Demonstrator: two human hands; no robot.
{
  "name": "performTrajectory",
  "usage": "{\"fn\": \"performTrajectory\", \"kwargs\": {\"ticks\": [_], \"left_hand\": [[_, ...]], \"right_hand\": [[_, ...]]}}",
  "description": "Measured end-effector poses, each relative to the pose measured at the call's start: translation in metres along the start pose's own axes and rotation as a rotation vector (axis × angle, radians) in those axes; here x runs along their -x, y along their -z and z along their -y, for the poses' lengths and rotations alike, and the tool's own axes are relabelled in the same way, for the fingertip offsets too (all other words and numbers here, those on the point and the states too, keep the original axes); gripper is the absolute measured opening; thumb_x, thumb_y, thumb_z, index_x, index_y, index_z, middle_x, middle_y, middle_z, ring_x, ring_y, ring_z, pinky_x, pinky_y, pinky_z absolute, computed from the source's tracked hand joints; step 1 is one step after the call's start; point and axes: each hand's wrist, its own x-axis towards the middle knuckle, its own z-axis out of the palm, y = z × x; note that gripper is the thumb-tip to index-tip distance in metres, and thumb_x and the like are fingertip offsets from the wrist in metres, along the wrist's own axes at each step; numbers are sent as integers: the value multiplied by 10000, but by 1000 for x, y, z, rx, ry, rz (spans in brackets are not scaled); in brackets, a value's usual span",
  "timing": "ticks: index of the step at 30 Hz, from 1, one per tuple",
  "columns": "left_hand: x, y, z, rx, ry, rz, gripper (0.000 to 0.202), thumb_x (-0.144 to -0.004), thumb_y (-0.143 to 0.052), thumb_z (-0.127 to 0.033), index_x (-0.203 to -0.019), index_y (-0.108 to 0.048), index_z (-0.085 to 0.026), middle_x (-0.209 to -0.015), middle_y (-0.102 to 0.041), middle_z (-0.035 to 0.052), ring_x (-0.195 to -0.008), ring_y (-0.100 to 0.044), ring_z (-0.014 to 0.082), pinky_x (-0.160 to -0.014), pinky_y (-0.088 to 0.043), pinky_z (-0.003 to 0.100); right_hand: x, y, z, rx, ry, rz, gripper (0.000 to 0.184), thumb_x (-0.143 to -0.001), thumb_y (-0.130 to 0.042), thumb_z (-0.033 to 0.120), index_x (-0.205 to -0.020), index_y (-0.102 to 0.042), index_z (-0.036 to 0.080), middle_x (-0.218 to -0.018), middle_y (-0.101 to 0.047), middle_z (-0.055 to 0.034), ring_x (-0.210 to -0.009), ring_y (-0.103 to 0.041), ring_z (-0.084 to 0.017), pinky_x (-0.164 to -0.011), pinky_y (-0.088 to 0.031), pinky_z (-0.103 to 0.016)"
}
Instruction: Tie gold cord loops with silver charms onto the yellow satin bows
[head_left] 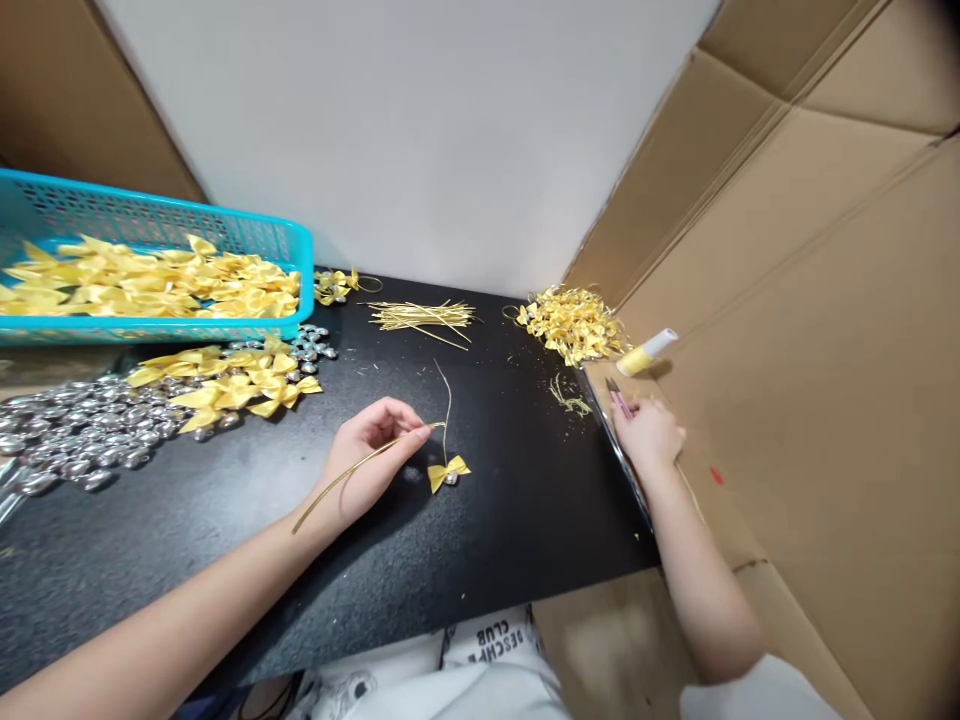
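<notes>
My left hand (371, 452) pinches a thin gold wire tie (352, 472) whose long end trails back over my wrist. A small yellow ribbon bow (448, 472) with a silver bead hangs from the wire just right of my fingertips, touching the black table (487, 540). My right hand (649, 432) rests at the table's right edge, fingers curled round a small pink-handled tool (616, 398), probably scissors.
A turquoise basket (296, 262) full of yellow bows stands at the back left. Loose bows (232, 380) and silver beads (75, 430) lie below it. Cut gold wires (424, 316) and a heap of finished bows (574, 322) lie at the back. Cardboard walls (810, 330) close the right side.
</notes>
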Motion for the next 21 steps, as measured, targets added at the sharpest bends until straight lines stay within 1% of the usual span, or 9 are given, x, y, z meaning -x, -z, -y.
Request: {"fn": "performTrajectory", "kwargs": {"ticks": [3,7,10,12,13,15,17,19,21], "left_hand": [[2,-1,2,14,1,26,211,-707,-748,-331,-716,-596,-185,-628,-589,-13,-534,-516,104,-516,-397,214],[4,-3,1,29,-15,26,165,-718,-729,-288,-713,-598,-187,-622,-580,-20,-535,-515,102,-521,-396,211],[5,-4,1,35,-25,1,146,-726,-713,-266,-722,-593,-183,-640,-582,-20,-560,-531,105,-550,-411,213],[6,-4,1,38,-28,-18,138,-733,-703,-255,-728,-587,-181,-654,-580,-22,-574,-530,100,-565,-411,208],[6,-4,0,41,-30,-28,136,-735,-700,-250,-731,-584,-180,-661,-578,-23,-580,-528,97,-571,-410,207],[8,-5,-2,46,-34,-45,135,-736,-694,-243,-727,-576,-178,-665,-569,-26,-586,-516,93,-578,-405,205],[10,-6,-5,45,-45,-61,132,-736,-687,-235,-719,-570,-177,-657,-561,-30,-583,-499,90,-579,-396,205],[12,-6,-8,39,-60,-80,128,-733,-681,-226,-708,-565,-177,-648,-559,-33,-581,-489,90,-579,-390,208],[13,-6,-11,32,-71,-94,129,-726,-679,-222,-696,-561,-179,-644,-561,-32,-580,-490,94,-580,-390,213]], "right_hand": [[2,1,0,-17,-17,18,307,-859,-514,377,-895,-689,127,-1063,-646,-214,-1029,-594,-365,-867,-417,-551],[4,9,0,-114,-37,36,317,-862,-501,383,-857,-669,114,-1064,-630,-275,-1094,-552,-424,-867,-411,-608],[19,17,5,-266,14,88,336,-889,-454,380,-964,-630,104,-989,-664,-237,-1027,-604,-366,-883,-449,-559],[43,22,17,-407,108,177,334,-919,-402,356,-1064,-588,120,-903,-692,-142,-897,-659,-255,-858,-507,-434],[59,23,27,-505,174,241,352,-928,-393,391,-1094,-577,141,-882,-692,-100,-841,-665,-216,-813,-531,-378],[99,25,52,-890,295,476,450,-913,-452,478,-1204,-552,150,-865,-674,-73,-735,-649,-193,-711,-549,-349],[139,25,79,-1060,304,604,461,-939,-430,490,-1252,-542,171,-879,-674,-68,-697,-639,-176,-657,-545,-324],[170,24,102,-1144,323,584,393,-961,-419,443,-1229,-564,194,-1000,-683,-92,-850,-667,-191,-737,-550,-327],[188,22,116,-1151,371,521,312,-974,-420,384,-1170,-589,209,-1085,-677,-96,-1012,-648,-206,-851,-530,-340]]}}
